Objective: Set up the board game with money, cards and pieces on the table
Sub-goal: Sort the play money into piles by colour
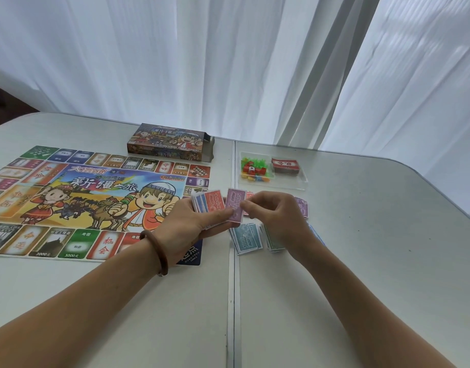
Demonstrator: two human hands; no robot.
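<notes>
A colourful game board [77,200] lies flat on the left of the table. Over its right edge my left hand [187,221] grips a fanned stack of play money [208,204], red and blue notes showing. My right hand [272,212] pinches a purple 5000 note [235,205] beside that stack. Sorted piles lie on the table under my hands: blue notes [245,239], green notes [273,243] and purple notes [302,207]. A clear tray [297,181] holds small plastic pieces [255,170] and a red card deck [285,166].
The open game box [170,142] stands behind the board near the far table edge. A seam [233,288] runs down the middle of the white table. White curtains hang behind. The table's right corner curves away.
</notes>
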